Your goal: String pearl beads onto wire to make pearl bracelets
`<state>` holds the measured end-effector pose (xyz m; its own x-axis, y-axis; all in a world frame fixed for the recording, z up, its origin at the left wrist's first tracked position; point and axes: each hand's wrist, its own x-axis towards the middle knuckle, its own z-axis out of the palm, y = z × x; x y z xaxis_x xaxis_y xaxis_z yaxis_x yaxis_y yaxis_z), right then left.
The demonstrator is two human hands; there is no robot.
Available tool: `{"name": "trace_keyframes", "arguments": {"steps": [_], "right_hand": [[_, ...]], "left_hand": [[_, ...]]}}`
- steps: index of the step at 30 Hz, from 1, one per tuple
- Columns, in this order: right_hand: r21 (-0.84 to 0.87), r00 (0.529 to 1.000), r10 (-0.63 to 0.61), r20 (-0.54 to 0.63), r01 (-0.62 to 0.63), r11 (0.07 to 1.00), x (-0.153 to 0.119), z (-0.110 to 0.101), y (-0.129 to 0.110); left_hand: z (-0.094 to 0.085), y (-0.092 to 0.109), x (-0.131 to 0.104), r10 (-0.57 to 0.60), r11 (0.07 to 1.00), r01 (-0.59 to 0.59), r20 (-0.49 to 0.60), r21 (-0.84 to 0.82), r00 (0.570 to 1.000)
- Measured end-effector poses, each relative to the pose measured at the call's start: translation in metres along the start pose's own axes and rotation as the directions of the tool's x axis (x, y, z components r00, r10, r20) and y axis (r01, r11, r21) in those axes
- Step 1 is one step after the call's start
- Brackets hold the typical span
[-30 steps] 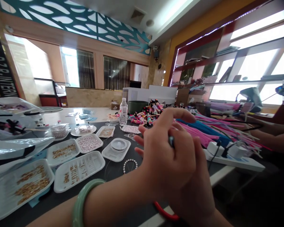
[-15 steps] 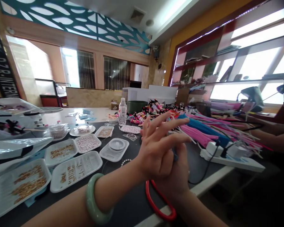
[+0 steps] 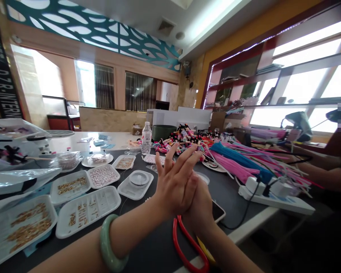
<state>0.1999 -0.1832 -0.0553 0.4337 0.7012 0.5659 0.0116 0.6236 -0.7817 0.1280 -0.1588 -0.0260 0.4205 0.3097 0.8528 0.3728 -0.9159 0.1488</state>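
My left hand, with a pale green bangle on its wrist, has its fingers stretched out and spread. Against its palm and thumb side presses my right hand, closed, with most of its fingers hidden. What lies between the hands, if anything, I cannot make out. Just below them a tool with red loop handles lies on the dark table, partly covered by my right wrist. Something yellow shows beside it. A phone-like dark slab sticks out right of my right hand.
Left of my hands stand white trays of gold pieces, pink-white beads and a spool. A water bottle, doll-like figures, pink and blue stems and a power strip lie beyond. Another person's arm is at right.
My hands have shifted left and drawn closer together. My left fingers now point more upward, and the blue-grey bit seen between the hands is out of sight. The phone-like slab has come into view.
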Motion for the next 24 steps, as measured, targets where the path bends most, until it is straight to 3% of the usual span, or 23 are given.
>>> {"name": "trace_keyframes", "arguments": {"steps": [3, 7, 12, 16, 24], "right_hand": [[0.179, 0.994, 0.097, 0.045, -0.104, 0.978, 0.0, -0.001, 0.0], [0.263, 0.992, 0.084, 0.098, -0.107, 0.959, 0.002, 0.001, -0.006], [0.124, 0.996, 0.076, 0.04, -0.08, 0.989, 0.007, -0.007, -0.006], [0.007, 0.998, -0.007, -0.059, 0.007, 1.0, 0.013, -0.015, 0.003], [-0.216, 0.99, -0.098, -0.103, 0.074, 0.974, 0.018, -0.019, 0.016]], "left_hand": [[0.002, -0.002, -0.004, -0.017, 1.0, 0.017, 0.056, -0.003, 0.998], [0.006, -0.005, -0.006, 0.008, 1.0, -0.008, 0.076, 0.006, 0.997], [0.012, -0.009, -0.005, -0.013, 0.999, 0.009, 0.086, 0.049, 0.996], [0.015, -0.014, -0.003, -0.029, 0.994, 0.019, 0.092, 0.108, 0.995], [0.016, -0.018, 0.0, -0.115, 0.985, 0.097, 0.125, 0.145, 0.985]]}}
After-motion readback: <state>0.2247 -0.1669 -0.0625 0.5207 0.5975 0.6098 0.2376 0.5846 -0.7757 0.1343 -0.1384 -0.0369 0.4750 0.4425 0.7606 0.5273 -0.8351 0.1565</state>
